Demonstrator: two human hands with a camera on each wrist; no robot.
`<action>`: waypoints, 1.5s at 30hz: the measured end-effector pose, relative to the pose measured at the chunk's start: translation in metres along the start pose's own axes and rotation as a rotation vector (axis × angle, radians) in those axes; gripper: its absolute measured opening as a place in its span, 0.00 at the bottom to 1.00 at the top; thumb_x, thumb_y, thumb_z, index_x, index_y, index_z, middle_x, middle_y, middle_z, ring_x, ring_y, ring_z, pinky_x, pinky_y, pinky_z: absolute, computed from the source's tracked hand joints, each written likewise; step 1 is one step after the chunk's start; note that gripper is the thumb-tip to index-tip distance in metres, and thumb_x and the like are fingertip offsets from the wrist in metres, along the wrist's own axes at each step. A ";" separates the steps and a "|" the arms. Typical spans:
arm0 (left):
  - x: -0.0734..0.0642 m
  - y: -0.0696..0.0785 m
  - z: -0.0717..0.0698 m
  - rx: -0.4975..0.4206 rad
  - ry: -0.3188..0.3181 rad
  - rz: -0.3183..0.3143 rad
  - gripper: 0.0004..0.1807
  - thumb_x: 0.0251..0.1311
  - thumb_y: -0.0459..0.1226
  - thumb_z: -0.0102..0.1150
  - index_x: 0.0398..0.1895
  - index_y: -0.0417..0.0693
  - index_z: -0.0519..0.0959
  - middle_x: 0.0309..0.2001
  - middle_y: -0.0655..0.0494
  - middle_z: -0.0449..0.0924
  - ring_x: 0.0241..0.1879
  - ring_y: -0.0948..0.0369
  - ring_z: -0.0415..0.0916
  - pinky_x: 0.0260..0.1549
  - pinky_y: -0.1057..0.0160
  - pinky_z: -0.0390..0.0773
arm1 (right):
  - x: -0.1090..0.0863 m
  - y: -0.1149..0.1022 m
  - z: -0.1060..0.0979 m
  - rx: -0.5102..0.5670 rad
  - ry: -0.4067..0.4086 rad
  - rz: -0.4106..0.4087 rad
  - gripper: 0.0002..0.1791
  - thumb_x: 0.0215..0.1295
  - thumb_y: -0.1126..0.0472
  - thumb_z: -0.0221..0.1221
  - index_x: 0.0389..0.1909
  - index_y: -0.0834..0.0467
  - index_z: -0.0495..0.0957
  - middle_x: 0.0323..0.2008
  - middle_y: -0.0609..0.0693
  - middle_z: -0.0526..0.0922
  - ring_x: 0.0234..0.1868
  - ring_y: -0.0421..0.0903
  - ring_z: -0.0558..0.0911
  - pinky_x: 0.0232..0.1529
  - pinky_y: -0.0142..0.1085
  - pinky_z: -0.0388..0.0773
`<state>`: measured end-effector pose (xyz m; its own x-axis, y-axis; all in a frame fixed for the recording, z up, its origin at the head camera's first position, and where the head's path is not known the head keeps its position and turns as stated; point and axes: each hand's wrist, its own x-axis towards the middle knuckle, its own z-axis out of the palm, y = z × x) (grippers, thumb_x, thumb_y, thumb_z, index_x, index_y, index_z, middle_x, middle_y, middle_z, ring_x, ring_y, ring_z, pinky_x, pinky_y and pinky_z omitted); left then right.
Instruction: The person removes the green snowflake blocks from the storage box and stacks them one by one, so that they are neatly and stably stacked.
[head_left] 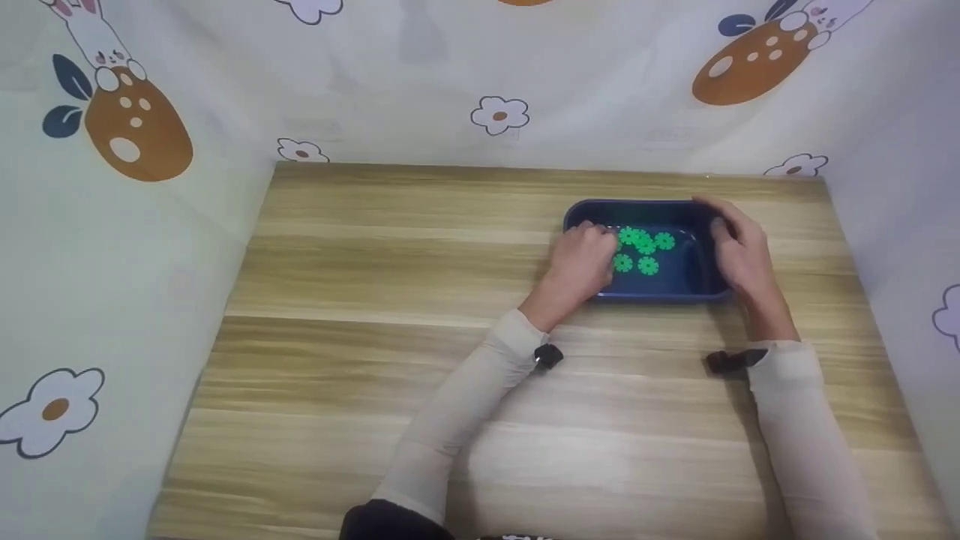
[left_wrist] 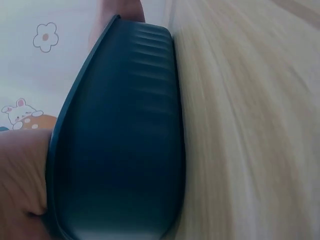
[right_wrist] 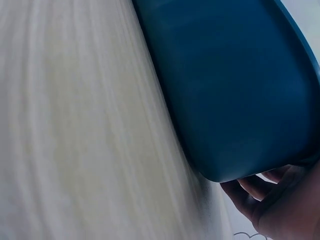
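A dark blue rectangular tray (head_left: pixel 664 298) rests on the wooden table, holding several green notched discs (head_left: pixel 648 265) like small gears. At its right end my right hand (head_left: pixel 746 251) grips the wall, thumb inside the rim; the right wrist view shows fingers (right_wrist: pixel 257 186) curled along the outside. My left hand (head_left: pixel 581 259) reaches over the front left corner with bent fingers, close beside the leftmost discs. Its fingertips are hidden, so I cannot tell whether it pinches a disc or the rim. In the left wrist view, that hand (left_wrist: pixel 22 185) lies behind the tray's rim.
The wood-grain table (head_left: pixel 360 360) extends left and in front of the tray. A pale sheet (head_left: pixel 390 90) with flowers, rabbits and orange shapes surrounds it on the back and sides. Dark wrist devices (head_left: pixel 548 356) sit at both sleeve cuffs.
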<state>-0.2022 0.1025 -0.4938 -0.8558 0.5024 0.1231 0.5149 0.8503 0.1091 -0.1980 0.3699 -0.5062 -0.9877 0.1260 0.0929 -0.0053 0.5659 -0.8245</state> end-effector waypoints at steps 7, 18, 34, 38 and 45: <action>0.000 0.002 0.001 0.029 -0.030 0.014 0.10 0.65 0.39 0.67 0.47 0.53 0.90 0.48 0.57 0.91 0.47 0.56 0.86 0.44 0.57 0.89 | -0.002 0.003 0.000 -0.011 0.021 0.033 0.24 0.85 0.60 0.44 0.74 0.49 0.78 0.72 0.53 0.79 0.67 0.46 0.74 0.70 0.33 0.65; -0.002 0.002 0.002 0.036 -0.037 0.018 0.08 0.64 0.37 0.66 0.41 0.57 0.91 0.47 0.59 0.90 0.46 0.57 0.87 0.43 0.58 0.88 | -0.001 0.004 0.003 0.025 0.045 0.028 0.23 0.83 0.62 0.46 0.71 0.55 0.80 0.72 0.56 0.80 0.77 0.49 0.74 0.83 0.42 0.64; -0.001 0.009 -0.001 0.101 -0.100 -0.021 0.17 0.66 0.41 0.69 0.58 0.56 0.87 0.54 0.56 0.87 0.51 0.56 0.85 0.50 0.60 0.86 | 0.000 0.004 0.003 0.048 0.037 0.063 0.23 0.85 0.61 0.47 0.72 0.55 0.79 0.73 0.55 0.80 0.79 0.50 0.73 0.84 0.43 0.62; -0.002 0.011 -0.002 0.143 -0.143 -0.031 0.17 0.68 0.43 0.69 0.59 0.56 0.87 0.52 0.57 0.89 0.50 0.57 0.86 0.49 0.60 0.86 | 0.000 0.003 0.003 0.053 0.026 0.058 0.23 0.85 0.61 0.46 0.73 0.55 0.79 0.74 0.55 0.79 0.79 0.50 0.72 0.85 0.44 0.62; -0.002 0.008 -0.003 0.082 -0.093 -0.020 0.13 0.67 0.39 0.67 0.54 0.57 0.88 0.49 0.56 0.88 0.44 0.56 0.88 0.40 0.57 0.89 | 0.000 0.001 0.002 0.017 0.023 0.045 0.23 0.85 0.61 0.45 0.73 0.55 0.78 0.74 0.56 0.79 0.79 0.52 0.73 0.84 0.47 0.63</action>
<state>-0.1961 0.1076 -0.4903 -0.8689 0.4942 0.0293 0.4949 0.8685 0.0290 -0.1986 0.3690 -0.5079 -0.9831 0.1701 0.0678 0.0366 0.5454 -0.8374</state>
